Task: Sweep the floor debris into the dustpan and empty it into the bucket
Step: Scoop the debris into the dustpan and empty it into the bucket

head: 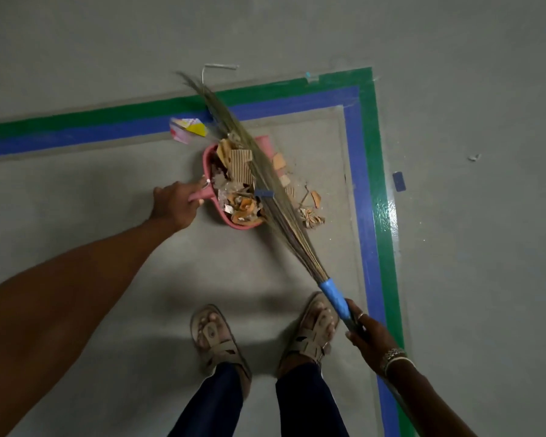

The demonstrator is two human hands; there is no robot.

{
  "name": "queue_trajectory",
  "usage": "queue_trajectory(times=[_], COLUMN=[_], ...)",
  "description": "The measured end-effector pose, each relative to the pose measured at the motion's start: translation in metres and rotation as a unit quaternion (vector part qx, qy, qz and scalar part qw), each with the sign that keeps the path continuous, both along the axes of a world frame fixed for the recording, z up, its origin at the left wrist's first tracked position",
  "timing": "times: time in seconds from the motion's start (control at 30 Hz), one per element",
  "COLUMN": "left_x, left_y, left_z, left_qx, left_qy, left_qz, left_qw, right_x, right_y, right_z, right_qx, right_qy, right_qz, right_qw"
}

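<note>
Person's left hand (174,205) has its fingers curled round the handle of the pink dustpan (206,159). The pan sits on the floor inside the taped corner (364,89), heaped with cardboard and paper debris (237,190). Right hand (364,331) is clamped on the broom (281,212) at its blue grip, bristles across the pan's mouth; loose scraps (311,216) lie just beside, possibly touching the bristles.

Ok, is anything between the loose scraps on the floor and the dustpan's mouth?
Yes: the broom's bristles lie across the dustpan mouth, with the loose scraps on the floor to their right. The broom probably has to be lifted over them first.
</note>
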State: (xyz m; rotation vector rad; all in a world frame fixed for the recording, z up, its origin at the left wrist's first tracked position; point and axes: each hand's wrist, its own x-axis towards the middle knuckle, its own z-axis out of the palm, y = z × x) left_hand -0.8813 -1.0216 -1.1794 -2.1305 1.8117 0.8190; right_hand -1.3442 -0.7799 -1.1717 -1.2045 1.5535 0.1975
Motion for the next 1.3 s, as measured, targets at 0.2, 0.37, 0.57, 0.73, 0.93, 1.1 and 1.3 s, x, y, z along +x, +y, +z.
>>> queue_trajectory(times=[0.2, 0.37, 0.57, 0.73, 0.93, 1.1, 1.3], left_x=[0.008, 0.009, 0.026, 0.059, 0.078, 0.096, 0.112], left_y=[0.039, 0.086, 0.112, 0.133, 0.189, 0.243, 0.291], left_z=[0.039, 0.107, 0.256, 0.373, 0.493, 0.556, 0.608], left_qx=[0.001, -0.031, -0.078, -0.093, -0.102, -0.127, -0.143], left_qy=[0.005, 0.012, -0.03, -0.03, -0.028, -0.035, -0.013], left_qz=[0.067, 0.14, 0.235, 0.278, 0.378, 0.432, 0.518], left_qw=[0.998, 0.99, 0.968, 0.955, 0.92, 0.892, 0.843], right_x=[-0.006, -0.008, 0.03, 0.061, 0.082, 0.106, 0.154], right_y=[-0.003, -0.012, -0.061, -0.088, -0.095, -0.107, -0.139], right_z=[0.05, 0.126, 0.267, 0.388, 0.49, 0.539, 0.596], right_qx=[-0.033, -0.063, -0.078, -0.135, -0.209, -0.246, -0.269], right_qy=[0.006, 0.016, 0.069, 0.072, 0.038, -0.016, -0.033], right_qz=[-0.016, -0.03, 0.036, 0.108, 0.161, 0.223, 0.318], right_qw=[0.999, 0.997, 0.994, 0.982, 0.964, 0.943, 0.909])
